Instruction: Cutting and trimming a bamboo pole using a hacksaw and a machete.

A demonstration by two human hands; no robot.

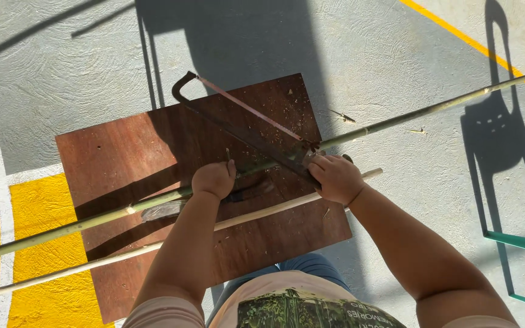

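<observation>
Green bamboo pole [396, 119] lies across a brown wooden board [123, 158] (sawdust-flecked); left hand [214, 179] grips it closed, right hand [335, 178] clenches a hacksaw [238, 124], pale stick [262, 209] alongside.

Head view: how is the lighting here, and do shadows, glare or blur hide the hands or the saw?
Head view: hard sunlight, sharp focus, no motion blur. The person's shadow darkens the upper brown board and the hacksaw, which stays readable. The left hand on the green bamboo pole and the right hand at the saw's handle are brightly lit. A chair's shadow falls at right.
</observation>
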